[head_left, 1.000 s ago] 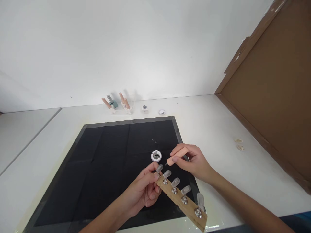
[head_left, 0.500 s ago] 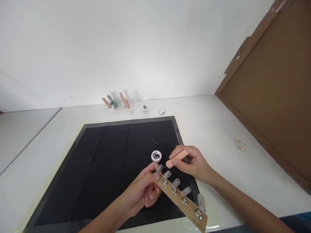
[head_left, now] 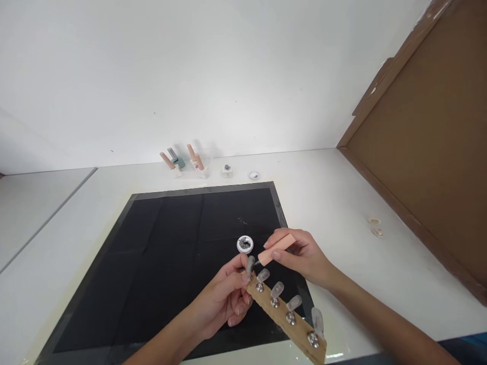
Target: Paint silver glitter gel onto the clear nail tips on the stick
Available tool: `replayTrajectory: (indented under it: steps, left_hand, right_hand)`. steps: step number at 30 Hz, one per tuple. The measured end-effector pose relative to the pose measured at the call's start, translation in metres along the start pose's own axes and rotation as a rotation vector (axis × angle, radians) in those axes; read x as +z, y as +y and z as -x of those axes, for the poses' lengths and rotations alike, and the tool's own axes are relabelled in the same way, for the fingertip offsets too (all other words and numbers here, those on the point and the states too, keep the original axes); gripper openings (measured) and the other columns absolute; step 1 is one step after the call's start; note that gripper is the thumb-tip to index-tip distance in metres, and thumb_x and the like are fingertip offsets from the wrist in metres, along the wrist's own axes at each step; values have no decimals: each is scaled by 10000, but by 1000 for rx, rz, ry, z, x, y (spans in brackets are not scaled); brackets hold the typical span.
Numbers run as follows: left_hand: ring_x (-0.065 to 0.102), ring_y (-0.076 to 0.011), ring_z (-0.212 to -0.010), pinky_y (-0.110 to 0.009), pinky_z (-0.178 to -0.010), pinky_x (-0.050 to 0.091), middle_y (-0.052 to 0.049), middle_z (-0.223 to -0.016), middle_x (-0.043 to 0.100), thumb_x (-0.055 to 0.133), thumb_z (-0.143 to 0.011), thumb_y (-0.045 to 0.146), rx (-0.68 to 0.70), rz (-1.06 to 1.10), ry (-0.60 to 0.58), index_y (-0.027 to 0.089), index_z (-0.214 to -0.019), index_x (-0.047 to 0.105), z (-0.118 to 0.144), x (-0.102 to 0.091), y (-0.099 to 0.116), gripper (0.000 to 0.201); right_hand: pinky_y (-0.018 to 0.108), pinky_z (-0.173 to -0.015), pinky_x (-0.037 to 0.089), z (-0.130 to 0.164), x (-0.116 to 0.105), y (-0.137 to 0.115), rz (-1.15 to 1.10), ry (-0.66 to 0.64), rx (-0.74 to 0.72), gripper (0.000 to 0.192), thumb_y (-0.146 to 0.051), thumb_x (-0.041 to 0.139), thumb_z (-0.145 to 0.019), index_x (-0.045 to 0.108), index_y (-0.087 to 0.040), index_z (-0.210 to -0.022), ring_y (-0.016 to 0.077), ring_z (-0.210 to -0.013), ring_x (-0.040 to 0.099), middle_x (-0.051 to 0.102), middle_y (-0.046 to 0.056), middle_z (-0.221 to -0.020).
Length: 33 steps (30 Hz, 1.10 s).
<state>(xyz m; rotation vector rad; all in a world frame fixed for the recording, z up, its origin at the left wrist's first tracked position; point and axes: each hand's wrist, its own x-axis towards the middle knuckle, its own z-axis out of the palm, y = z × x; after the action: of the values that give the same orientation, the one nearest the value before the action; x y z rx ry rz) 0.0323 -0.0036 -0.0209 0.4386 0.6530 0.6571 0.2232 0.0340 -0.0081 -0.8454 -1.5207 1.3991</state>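
Observation:
My left hand [head_left: 228, 294] grips the far end of a tan strip [head_left: 283, 318] that carries a row of silver stands, each topped by a clear false nail [head_left: 277, 290]. In my right hand [head_left: 300, 253] is a peach-coloured nail polish brush cap [head_left: 277, 249], held at a slant. Its dark brush tip [head_left: 257, 262] is at the edge of the farthest nail [head_left: 250, 264], which looks greyer than the others. Whether the bristles touch it I cannot tell. Just beyond my left fingertips stands a small white pot [head_left: 245, 245] with dark silvery contents.
Black cloth [head_left: 167, 263] taped to the white table lies under my hands. Along the wall are polish bottles [head_left: 198, 165], an uncapped bottle [head_left: 227, 171] and a small round lid [head_left: 253, 175]. Two small round pieces [head_left: 376, 231] lie right, near a brown cardboard panel [head_left: 426, 152].
The brush has moved slightly left and down, closer to the farthest nail. The near end of the strip has shifted a little right and down.

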Motion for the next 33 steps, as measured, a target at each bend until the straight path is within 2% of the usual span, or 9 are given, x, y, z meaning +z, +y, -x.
replayTrajectory:
  steps: [3, 5, 10, 13, 20, 25, 30, 33]
  left_hand:
    - [355, -19, -298, -88, -247, 299, 45, -490, 573, 696, -735, 278, 25, -56, -1, 196, -729, 477, 0, 1, 0, 235]
    - [367, -18, -292, -92, -244, 307, 50, -496, 569, 710, -727, 316, 50, -103, -7, 195, -702, 465, 1, 2, -1, 275]
    - [390, -17, -281, -93, -249, 313, 61, -490, 561, 722, -711, 395, 80, -214, 12, 191, -690, 454, 3, 5, 0, 337]
    - [402, -18, -284, -96, -255, 318, 66, -493, 562, 730, -705, 401, 97, -261, 21, 191, -688, 447, 3, 5, -1, 352]
    - [395, -19, -288, -102, -258, 324, 78, -501, 552, 710, -720, 432, 143, -298, -18, 200, -709, 436, 1, -1, -6, 359]
    - [396, -13, -298, -95, -265, 329, 79, -511, 547, 702, -729, 430, 148, -322, -25, 197, -710, 440, 1, -1, -6, 351]
    - [400, -10, -303, -99, -276, 341, 80, -523, 536, 699, -708, 480, 150, -394, 12, 197, -712, 429, 2, 3, -4, 391]
    - [396, -5, -315, -98, -285, 348, 80, -527, 519, 688, -689, 527, 150, -470, 33, 190, -718, 442, 3, 4, -5, 418]
  right_hand:
    - [238, -507, 429, -3, -1, 1, 18, 110, -21, 189, -352, 655, -816, 661, -203, -700, 116, -593, 566, 667, 23, -762]
    - [242, -533, 448, -3, -3, 1, -31, 131, -61, 214, -348, 657, -817, 647, -202, -661, 121, -621, 592, 669, 24, -780]
    - [245, -517, 453, -1, -4, -1, -152, -23, -62, 200, -407, 683, -792, 689, -207, -791, 124, -579, 576, 639, 15, -676]
    - [237, -499, 436, 0, -2, -3, -158, -107, -65, 230, -430, 697, -770, 702, -201, -797, 121, -563, 558, 630, 7, -640]
    - [233, -540, 447, -3, -1, -2, -105, -23, 50, 143, -325, 681, -803, 678, -193, -748, 116, -616, 600, 674, 16, -731]
    - [239, -580, 462, -4, -3, -1, -113, 37, 11, 170, -313, 671, -816, 668, -199, -690, 117, -659, 617, 678, 13, -767]
    - [230, -500, 406, -1, -3, -3, -171, -69, 5, 211, -407, 695, -778, 693, -197, -763, 103, -552, 531, 621, -2, -662]
    - [230, -503, 394, 1, -3, -4, -143, -126, 1, 217, -389, 693, -785, 662, -187, -713, 109, -580, 540, 626, 3, -680]
